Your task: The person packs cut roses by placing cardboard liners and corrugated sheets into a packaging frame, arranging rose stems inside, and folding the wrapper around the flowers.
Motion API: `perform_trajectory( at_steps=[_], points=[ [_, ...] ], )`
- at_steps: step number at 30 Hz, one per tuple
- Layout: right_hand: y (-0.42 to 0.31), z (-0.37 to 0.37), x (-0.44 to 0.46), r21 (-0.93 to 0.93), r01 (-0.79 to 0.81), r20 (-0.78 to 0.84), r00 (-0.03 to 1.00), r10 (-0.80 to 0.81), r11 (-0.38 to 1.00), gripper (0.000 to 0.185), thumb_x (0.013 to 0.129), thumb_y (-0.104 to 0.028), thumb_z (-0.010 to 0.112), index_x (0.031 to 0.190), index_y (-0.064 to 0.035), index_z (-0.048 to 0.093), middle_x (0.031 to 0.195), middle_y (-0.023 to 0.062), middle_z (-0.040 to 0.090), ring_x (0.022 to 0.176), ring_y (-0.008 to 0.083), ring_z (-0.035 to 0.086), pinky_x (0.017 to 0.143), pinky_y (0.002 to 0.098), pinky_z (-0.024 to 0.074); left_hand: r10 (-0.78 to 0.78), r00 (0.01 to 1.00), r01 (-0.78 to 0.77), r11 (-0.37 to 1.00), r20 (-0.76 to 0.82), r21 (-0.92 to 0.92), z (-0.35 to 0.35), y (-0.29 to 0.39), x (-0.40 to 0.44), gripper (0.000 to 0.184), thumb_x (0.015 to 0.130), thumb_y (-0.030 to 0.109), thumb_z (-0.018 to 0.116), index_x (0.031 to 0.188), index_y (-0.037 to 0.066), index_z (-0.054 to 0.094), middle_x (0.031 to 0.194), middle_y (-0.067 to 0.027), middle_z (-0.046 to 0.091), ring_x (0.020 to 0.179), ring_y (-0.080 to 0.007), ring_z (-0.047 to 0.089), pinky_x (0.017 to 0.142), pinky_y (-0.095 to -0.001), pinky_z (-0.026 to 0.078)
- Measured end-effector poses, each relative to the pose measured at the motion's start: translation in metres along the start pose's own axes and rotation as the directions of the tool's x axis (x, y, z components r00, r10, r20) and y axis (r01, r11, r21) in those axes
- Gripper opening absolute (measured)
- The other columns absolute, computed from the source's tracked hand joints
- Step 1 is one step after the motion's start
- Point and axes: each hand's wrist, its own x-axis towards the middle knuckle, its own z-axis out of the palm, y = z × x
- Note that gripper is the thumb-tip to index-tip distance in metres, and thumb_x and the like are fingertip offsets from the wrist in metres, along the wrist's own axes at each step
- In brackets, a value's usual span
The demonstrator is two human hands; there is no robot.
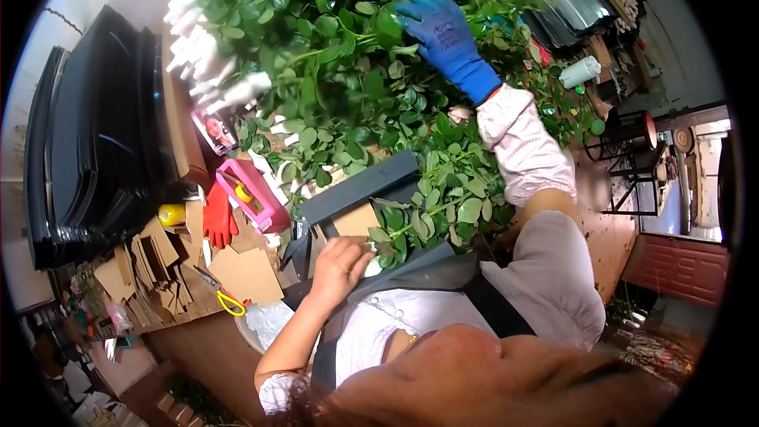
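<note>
The left hand (pixel 340 269), bare, curls its fingers over a pale piece (pixel 369 266) at the near edge of the leafy stems (pixel 316 99); whether it is pinched tight or merely covered, I cannot tell. The right hand (pixel 447 39), in a blue knitted glove, lies well apart from it among the far foliage, fingers reaching into the leaves, their grip on any stem hidden. The stems pile in front of the person, some hanging close to the body. Because the sprigs overlap and interlock, a pull on one could drag its neighbours or tear leaves; any thorns among them could prick the bare fingers. The grey block (pixel 360 187), straight-edged and matt, sits askew against the greenery and might be nudged by a shifting bunch. Leaves are small, oval and part glossy, part dull, against the blurred white wrapped ends (pixel 237 93). Further out, stiff, flat brown cardboard (pixel 247 275) lies by the scissors (pixel 229 300), whose yellow handles sit near the edge of the counter (pixel 202 306); a sleeve or sliding card could knock them off. A limp red glove (pixel 218 217) lies beside the smooth pink holder (pixel 253 194).
</note>
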Motion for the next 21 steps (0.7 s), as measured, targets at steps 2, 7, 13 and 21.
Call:
perform_trajectory(
  at_steps=[2,7,13,21],
  points=[
    [0.024,0.022,-0.038,0.194,-0.094,0.216,0.975,0.051,0.976,0.046,0.072,-0.009,0.075,0.116,-0.0195,0.068,0.121,0.0047,0.066,0.117,0.0261,0.061,0.103,0.0418,0.0486,-0.044,0.999,0.044,0.998,0.009,-0.051,0.002,-0.007,-0.005,0.016,0.079,0.009,0.080,0.090,0.005,0.069,0.092,-0.0083,0.069,0.086,-0.0307,0.064,0.075,-0.0382,0.053],
    [0.040,-0.037,-0.057,0.238,-0.358,-0.059,0.922,0.381,0.903,0.033,0.083,-0.011,0.072,0.115,-0.0130,0.071,0.120,0.0081,0.070,0.110,0.0300,0.066,0.097,0.0386,0.0520,-0.056,0.998,0.059,0.991,0.025,-0.122,0.000,-0.004,-0.002,0.013,0.081,0.007,0.078,0.085,0.001,0.067,0.098,-0.0115,0.071,0.086,-0.0312,0.065,0.076,-0.0376,0.051],
    [0.029,-0.093,-0.103,0.454,-0.299,0.000,0.942,0.335,0.840,0.045,0.083,-0.003,0.062,0.127,-0.0142,0.067,0.117,0.0126,0.070,0.109,0.0301,0.067,0.096,0.0392,0.0540,-0.073,0.997,0.077,0.988,0.033,-0.130,0.004,-0.010,-0.005,0.019,0.081,0.007,0.079,0.095,0.001,0.067,0.097,-0.0101,0.071,0.086,-0.0253,0.065,0.075,-0.0341,0.051],
    [-0.021,-0.136,-0.204,0.419,-0.243,0.541,0.841,-0.025,0.875,0.039,0.071,0.002,0.071,0.106,-0.0157,0.074,0.100,0.0063,0.072,0.091,0.0302,0.068,0.082,0.0404,0.0559,-0.260,0.966,0.225,0.853,-0.009,-0.471,0.023,-0.035,-0.022,0.094,0.076,0.001,0.085,0.153,0.013,0.032,0.137,-0.0133,0.059,0.106,-0.0152,0.062,0.082,-0.0260,0.053]
  ],
)
